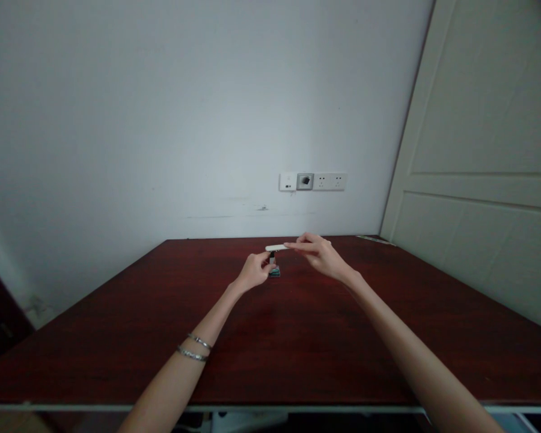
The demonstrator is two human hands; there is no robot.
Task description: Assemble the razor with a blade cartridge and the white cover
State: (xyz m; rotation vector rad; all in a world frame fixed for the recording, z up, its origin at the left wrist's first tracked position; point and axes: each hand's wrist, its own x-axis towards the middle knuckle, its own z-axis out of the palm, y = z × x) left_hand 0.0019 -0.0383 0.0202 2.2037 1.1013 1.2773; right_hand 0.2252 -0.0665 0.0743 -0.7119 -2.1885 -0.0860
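Note:
Near the back of the dark red table, a small stand [275, 272] with a flat base and a dark upright part rests on the wood. My left hand [255, 270] is closed around the upright part from the left, thumb and finger on it. A thin white flat object [276, 248] lies roughly level on top of the stand. Its right end is pinched between the fingers of my right hand [316, 252], which comes in from the right. Details of the white object are too small to make out.
The dark red table [270, 349] reaches back to a pale wall with sockets [329, 181]. A white panelled door [487, 180] stands along the right side. A thin light strip [375, 240] lies at the table's back right corner.

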